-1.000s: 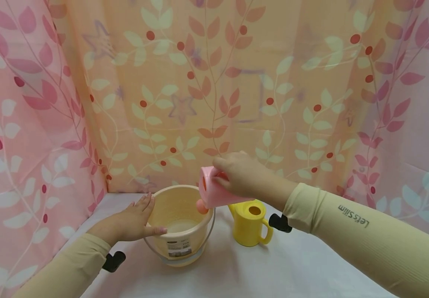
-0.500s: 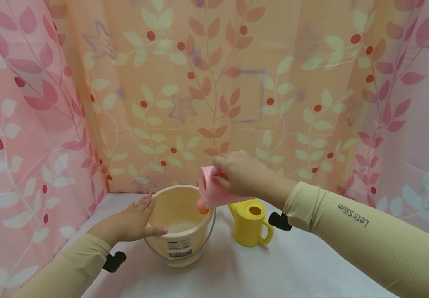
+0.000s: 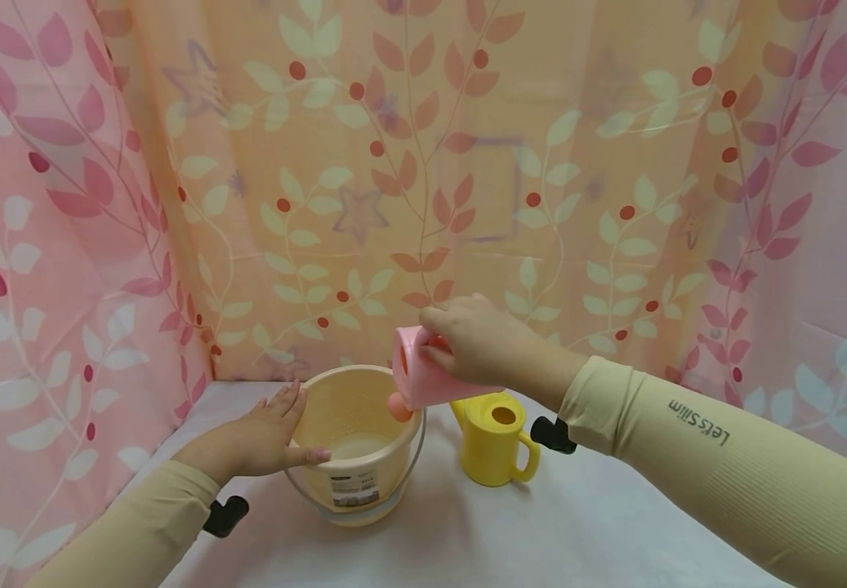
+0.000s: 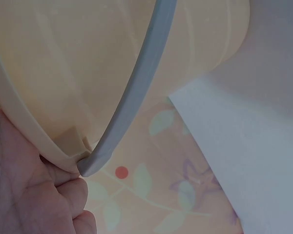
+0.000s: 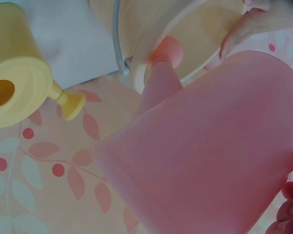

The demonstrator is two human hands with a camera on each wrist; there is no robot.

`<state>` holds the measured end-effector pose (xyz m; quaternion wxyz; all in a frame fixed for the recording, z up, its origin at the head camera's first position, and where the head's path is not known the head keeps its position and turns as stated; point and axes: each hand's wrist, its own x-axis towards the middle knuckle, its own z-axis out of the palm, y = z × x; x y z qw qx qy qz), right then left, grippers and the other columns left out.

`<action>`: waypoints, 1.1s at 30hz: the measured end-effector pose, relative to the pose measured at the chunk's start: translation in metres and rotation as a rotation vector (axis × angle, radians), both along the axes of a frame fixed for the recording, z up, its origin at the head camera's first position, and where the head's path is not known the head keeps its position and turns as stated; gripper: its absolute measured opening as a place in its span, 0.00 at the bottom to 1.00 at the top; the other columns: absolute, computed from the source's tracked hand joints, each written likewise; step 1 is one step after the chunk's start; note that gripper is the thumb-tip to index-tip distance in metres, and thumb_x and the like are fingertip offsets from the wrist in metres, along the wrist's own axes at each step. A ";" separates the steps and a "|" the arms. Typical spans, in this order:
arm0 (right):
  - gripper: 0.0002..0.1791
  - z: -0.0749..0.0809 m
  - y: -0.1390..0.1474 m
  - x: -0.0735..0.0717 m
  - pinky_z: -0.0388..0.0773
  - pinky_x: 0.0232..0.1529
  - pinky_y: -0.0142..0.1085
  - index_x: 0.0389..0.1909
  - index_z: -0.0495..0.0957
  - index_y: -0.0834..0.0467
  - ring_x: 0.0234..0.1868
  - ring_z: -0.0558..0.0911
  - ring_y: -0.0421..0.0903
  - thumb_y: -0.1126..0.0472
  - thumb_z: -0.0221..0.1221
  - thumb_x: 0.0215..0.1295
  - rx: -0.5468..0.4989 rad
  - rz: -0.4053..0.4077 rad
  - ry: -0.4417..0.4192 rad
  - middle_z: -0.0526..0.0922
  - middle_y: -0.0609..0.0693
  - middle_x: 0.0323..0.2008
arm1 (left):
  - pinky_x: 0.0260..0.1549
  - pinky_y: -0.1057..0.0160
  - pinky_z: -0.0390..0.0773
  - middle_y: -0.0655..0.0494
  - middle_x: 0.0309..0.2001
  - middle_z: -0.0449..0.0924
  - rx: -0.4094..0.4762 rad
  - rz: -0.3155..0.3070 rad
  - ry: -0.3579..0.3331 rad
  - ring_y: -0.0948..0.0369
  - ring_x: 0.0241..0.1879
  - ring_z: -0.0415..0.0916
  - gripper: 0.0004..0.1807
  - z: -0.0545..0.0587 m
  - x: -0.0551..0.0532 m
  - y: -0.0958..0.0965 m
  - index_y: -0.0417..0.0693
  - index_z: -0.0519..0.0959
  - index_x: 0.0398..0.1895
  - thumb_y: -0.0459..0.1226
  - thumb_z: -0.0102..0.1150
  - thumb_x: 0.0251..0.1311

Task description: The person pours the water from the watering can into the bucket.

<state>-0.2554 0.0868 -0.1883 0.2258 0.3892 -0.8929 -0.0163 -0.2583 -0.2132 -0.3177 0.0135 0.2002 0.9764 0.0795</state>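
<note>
A pink watering can [image 3: 448,385] is held tilted by my right hand [image 3: 478,343], whose fingers wrap its handle. Its round spout head [image 3: 398,407] points down over the right rim of a cream plastic bucket [image 3: 345,400]. On the bucket's left side rests my left hand [image 3: 257,437], fingers extended along the rim and thumb across the front edge. The left wrist view shows that palm close by the rim, next to where the grey bail handle [image 4: 136,83] joins. Most of the pink can's handle is hidden by the right hand.
Just right of the bucket, a yellow watering can [image 3: 492,449] stands upright, partly behind the pink one. White cloth [image 3: 541,531] covers the table. Leaf-patterned curtains [image 3: 423,163] close in the back and both sides.
</note>
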 end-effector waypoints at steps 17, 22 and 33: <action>0.08 -0.001 -0.002 0.001 0.69 0.40 0.38 0.36 0.76 0.51 0.31 0.74 0.42 0.54 0.61 0.57 -0.002 -0.001 -0.026 0.79 0.42 0.28 | 0.61 0.37 0.44 0.28 0.68 0.41 -0.007 -0.006 -0.001 0.37 0.67 0.40 0.62 0.004 0.003 0.002 0.25 0.47 0.66 0.70 0.47 0.47; 0.08 -0.002 -0.002 0.000 0.70 0.40 0.39 0.36 0.75 0.51 0.31 0.74 0.42 0.54 0.61 0.58 0.001 0.004 -0.017 0.78 0.42 0.28 | 0.61 0.37 0.43 0.28 0.68 0.41 -0.003 -0.005 -0.005 0.37 0.67 0.40 0.62 0.004 0.003 0.002 0.25 0.47 0.66 0.70 0.47 0.47; 0.08 -0.002 -0.003 -0.001 0.69 0.39 0.38 0.35 0.75 0.51 0.31 0.74 0.41 0.54 0.60 0.58 0.005 0.003 -0.009 0.78 0.42 0.28 | 0.61 0.37 0.43 0.29 0.68 0.41 -0.012 -0.002 0.003 0.38 0.67 0.40 0.62 0.003 0.001 0.000 0.25 0.48 0.66 0.71 0.45 0.47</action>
